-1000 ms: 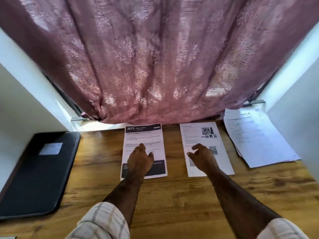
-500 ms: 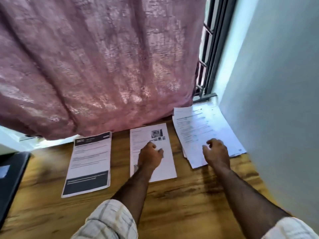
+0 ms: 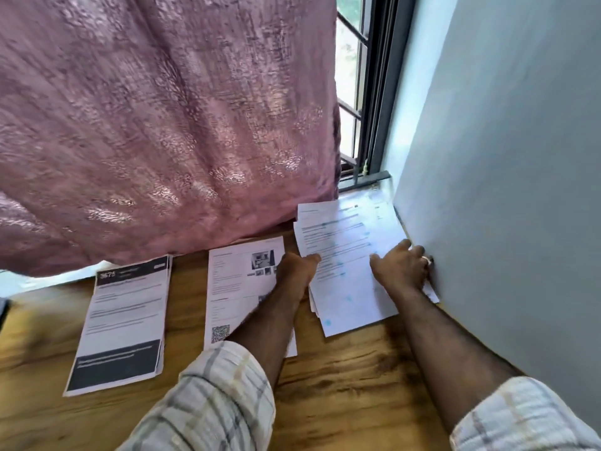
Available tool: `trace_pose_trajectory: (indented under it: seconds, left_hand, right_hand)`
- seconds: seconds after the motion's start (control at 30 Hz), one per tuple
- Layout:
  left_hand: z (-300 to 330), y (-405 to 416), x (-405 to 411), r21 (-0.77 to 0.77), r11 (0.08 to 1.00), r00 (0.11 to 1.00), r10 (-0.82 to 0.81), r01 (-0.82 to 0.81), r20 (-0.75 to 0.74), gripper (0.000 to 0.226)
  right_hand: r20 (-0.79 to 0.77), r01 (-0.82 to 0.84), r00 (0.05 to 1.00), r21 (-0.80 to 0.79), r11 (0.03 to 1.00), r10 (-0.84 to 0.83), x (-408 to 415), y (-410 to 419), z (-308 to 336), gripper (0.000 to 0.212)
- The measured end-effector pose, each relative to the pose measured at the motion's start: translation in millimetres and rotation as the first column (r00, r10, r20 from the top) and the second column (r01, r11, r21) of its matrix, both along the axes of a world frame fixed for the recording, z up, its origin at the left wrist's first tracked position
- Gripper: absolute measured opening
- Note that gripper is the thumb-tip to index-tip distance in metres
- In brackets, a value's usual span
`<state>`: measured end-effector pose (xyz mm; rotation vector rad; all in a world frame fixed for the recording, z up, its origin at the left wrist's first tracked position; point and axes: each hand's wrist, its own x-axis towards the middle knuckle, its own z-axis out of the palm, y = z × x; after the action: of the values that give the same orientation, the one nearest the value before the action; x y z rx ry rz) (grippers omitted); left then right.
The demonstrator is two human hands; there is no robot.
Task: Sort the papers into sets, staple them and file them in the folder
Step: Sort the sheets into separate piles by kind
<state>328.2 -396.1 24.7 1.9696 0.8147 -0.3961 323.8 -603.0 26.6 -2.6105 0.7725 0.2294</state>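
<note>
Head view: both hands were recorded at the loose paper stack [image 3: 344, 255], right of frame centre.

The stack was seen fanned and untidy on the wooden table [image 3: 341, 385], its right edge against the grey wall [image 3: 504, 190]. The left hand [image 3: 297, 271] was placed at the stack's left edge, fingers curled there; whether a sheet was pinched cannot be told. The right hand [image 3: 401, 270] was laid on the stack's right side, fingers spread and fairly straight, a ring visible on one finger. Two sorted sheets were noted flat on the table: a photo-and-QR sheet [image 3: 237, 288] at centre, partly covered by the left forearm, and a dark-banded sheet [image 3: 126, 320] at lower left, apart from it. A pink curtain [image 3: 162, 125] filled the upper left; a barred window [image 3: 354, 92] was seen at upper centre. No folder could be identified.
</note>
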Motion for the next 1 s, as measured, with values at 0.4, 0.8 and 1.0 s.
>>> trace_pose_trajectory:
  seconds: [0.4, 0.8, 1.0]
  left_hand:
    - [14.7, -4.9, 27.6, -0.169, 0.978, 0.990, 0.109, -0.122, -0.084, 0.027]
    - [6.4, -10.3, 14.2, -0.100, 0.992, 0.997, 0.068, -0.072, -0.048, 0.033]
    - [11.8, -5.4, -5.5, -0.271, 0.958, 0.995, 0.078, -0.091, -0.058, 0.040]
  right_hand:
    - [-0.133, 0.154, 0.984, 0.276, 0.949, -0.121, 45.1, -9.7, 4.0, 0.077]
    - [-0.165, 0.216, 0.975, 0.597, 0.772, -0.146, 32.5, -14.8, 9.0, 0.044]
    - [-0.090, 0.117, 0.993, 0.828, 0.548, -0.075, 0.1, -37.2, -6.3, 0.041]
